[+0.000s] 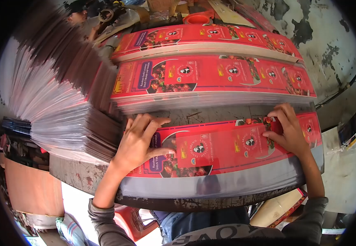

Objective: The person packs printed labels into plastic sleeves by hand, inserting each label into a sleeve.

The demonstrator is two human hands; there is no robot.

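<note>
The middle stack [208, 76] and far stack [194, 39] lie at twelve o'clock from the near oyster-sauce sheet stack [225, 149]; sheet bundle [63, 108] at ten.

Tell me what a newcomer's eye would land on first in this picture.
Probably the red printed stack nearest the wearer, with the left hand toward its left end and the right hand toward its right. Next, likely the big fanned pile of sheets at the left of the view. Beyond the near stack, two more red stacks lie across the table.
</note>
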